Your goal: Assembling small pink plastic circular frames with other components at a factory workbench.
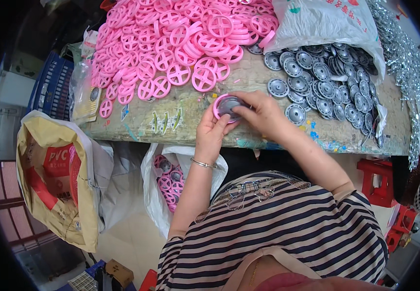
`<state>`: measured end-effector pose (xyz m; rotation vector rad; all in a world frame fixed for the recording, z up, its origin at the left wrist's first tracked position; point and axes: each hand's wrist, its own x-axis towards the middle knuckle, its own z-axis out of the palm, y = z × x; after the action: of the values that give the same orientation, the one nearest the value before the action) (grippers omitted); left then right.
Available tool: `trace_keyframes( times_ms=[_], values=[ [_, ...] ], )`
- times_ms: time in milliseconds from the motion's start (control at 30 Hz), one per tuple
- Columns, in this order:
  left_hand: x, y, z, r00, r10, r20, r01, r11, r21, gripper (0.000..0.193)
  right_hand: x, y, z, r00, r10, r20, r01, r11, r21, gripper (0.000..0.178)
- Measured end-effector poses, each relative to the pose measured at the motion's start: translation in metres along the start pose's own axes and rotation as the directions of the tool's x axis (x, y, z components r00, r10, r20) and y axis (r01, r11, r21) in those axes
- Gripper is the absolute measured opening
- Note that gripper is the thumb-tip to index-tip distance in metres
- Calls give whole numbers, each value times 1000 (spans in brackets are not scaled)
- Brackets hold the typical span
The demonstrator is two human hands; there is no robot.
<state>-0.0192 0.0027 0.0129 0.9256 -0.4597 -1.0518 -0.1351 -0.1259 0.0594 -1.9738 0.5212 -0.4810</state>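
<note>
Above the table's front edge, my left hand (213,127) grips a pink plastic wheel ring (217,109) at its lower left side. A grey disc (228,103), like a hubcap, sits within that ring. My right hand (256,112) has its thumb and fingers closed on the disc and the ring's right side, covering part of both. Beyond my hands lies a large heap of pink wheel rings (178,73) with cross spokes. To the right spreads a pile of grey discs (295,114), some spilling from a white plastic bag (324,26).
Below the worn table (137,123) hangs an open white bag (147,179) holding pink rings fitted with grey discs. A tan sack (35,179) stands at left. Silver tinsel (409,63) drapes over the right end. Red stools (377,182) are at right.
</note>
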Motion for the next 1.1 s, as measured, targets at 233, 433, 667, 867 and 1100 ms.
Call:
trace_keyframes(
  times_ms=[233,433,667,867,1100],
  values=[
    [-1,0,-1,1000,5,22,-4,999,-41,43,6,8,16,958,-212,-195,153,948,-279,38],
    [0,3,-5,1000,-9,26,9,1000,-16,39,10,15,13,928,298,224,-359,876,323,26],
    [-5,3,-6,998,8,66,-7,1000,-18,38,2,7,18,968,215,128,-246,909,337,22],
    [-7,-3,-5,997,7,74,-12,998,63,37,3,17,15,955,245,169,-288,903,320,23],
    [-6,-6,-5,994,62,94,-71,992,100,37,-2,-2,18,969,231,85,-245,929,279,24]
  ],
)
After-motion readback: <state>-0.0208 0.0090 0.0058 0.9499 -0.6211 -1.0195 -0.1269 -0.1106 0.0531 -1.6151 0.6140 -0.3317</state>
